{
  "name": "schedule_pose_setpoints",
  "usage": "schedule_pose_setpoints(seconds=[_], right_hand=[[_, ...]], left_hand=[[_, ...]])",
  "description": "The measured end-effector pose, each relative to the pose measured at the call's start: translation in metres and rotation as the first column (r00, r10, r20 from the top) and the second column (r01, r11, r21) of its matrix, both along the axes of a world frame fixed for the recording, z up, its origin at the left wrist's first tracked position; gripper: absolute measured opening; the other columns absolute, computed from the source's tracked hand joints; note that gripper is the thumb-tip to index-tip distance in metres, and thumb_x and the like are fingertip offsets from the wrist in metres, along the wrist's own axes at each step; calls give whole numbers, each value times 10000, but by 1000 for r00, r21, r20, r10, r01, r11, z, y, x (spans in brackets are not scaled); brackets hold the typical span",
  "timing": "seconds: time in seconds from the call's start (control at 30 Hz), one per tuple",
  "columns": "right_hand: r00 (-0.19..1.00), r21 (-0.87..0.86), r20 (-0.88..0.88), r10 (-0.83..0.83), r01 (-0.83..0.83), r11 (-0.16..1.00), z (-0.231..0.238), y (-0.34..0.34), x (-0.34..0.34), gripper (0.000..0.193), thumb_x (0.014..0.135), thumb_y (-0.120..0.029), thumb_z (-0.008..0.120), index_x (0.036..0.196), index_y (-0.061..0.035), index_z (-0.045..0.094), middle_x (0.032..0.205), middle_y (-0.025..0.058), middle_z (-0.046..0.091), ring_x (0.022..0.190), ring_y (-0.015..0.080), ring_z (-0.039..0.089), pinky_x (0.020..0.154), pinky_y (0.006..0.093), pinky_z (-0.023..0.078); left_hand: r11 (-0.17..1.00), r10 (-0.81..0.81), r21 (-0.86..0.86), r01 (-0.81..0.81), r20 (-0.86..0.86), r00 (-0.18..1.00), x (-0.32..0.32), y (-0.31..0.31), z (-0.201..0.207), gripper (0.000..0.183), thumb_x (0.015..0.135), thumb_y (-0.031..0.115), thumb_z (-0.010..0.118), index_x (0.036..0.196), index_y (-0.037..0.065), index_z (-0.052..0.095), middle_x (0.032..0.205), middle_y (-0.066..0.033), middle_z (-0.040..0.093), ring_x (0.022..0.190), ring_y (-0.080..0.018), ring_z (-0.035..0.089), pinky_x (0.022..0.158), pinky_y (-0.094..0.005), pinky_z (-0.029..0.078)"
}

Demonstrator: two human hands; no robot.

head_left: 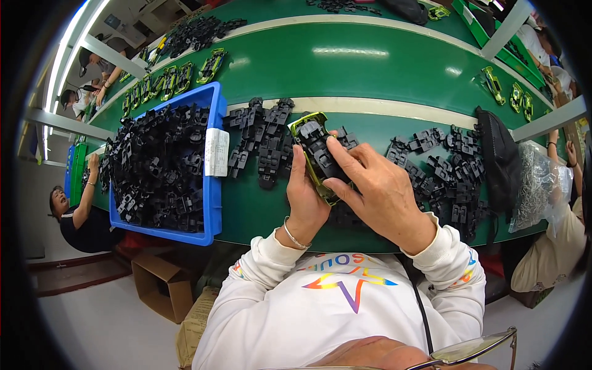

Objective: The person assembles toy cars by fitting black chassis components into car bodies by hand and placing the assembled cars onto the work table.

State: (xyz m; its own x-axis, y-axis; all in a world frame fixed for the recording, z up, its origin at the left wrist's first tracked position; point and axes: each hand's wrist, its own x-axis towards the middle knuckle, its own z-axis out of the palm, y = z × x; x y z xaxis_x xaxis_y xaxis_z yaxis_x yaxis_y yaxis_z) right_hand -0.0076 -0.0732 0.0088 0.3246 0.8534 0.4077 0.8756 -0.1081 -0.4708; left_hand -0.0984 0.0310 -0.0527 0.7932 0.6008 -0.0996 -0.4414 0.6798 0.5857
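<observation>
Left hand (308, 200) cradles a green car shell (318, 182) above the counter's (246, 213) near edge; right hand (385, 197) grips the black part (322, 154) inside, apparently partly fitted; loose parts (160, 166) await.

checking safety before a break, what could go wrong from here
The green-and-black piece, held between the left grip and right grip, might slip and drop onto the table. The blue bin is heaped with black parts near the table's near edge, so a bump could spill some.
</observation>
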Motion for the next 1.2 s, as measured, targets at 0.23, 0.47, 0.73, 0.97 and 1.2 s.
schedule_pose_setpoints(seconds=[0.23,0.47,0.73,0.97,1.2], right_hand=[[1000,9,-31,-5,5,1000,1,3,-1,538,813,-229,740,1285,-39,564,857,101,568,719,240,617,581,332,505],[998,-1,-67,-6,5,1000,4,5,2,516,815,-245,731,1258,-33,575,839,90,556,723,229,604,587,333,500],[991,-40,136,-1,7,999,10,8,1,510,777,-255,742,1211,-26,603,813,76,557,745,211,585,639,328,470],[968,-210,240,73,-22,977,25,7,6,503,781,-237,743,1214,-26,599,846,79,547,818,238,544,751,363,436],[948,-185,304,91,-35,982,17,11,8,431,807,-213,686,1175,-1,610,1073,111,579,949,234,554,844,352,440]], left_hand=[[996,-66,55,63,50,997,-1,2,-3,648,1038,543,235,1345,32,487,1162,-103,632,1082,-212,615,952,-352,493],[1000,14,15,-13,-81,997,2,-1,5,651,1034,554,234,1349,41,485,1250,-99,598,1143,-213,592,974,-365,485],[999,15,51,-10,-91,996,2,-4,5,636,1041,538,241,1305,27,512,1143,-104,633,1055,-215,627,937,-359,494],[990,-1,138,16,-111,994,0,-3,-7,639,1037,547,227,1334,43,484,1257,-96,600,1143,-220,588,975,-367,478],[960,104,276,-37,-233,967,3,3,2,418,989,304,437,1299,28,493,1213,-103,611,1076,-193,617,924,-342,503]])
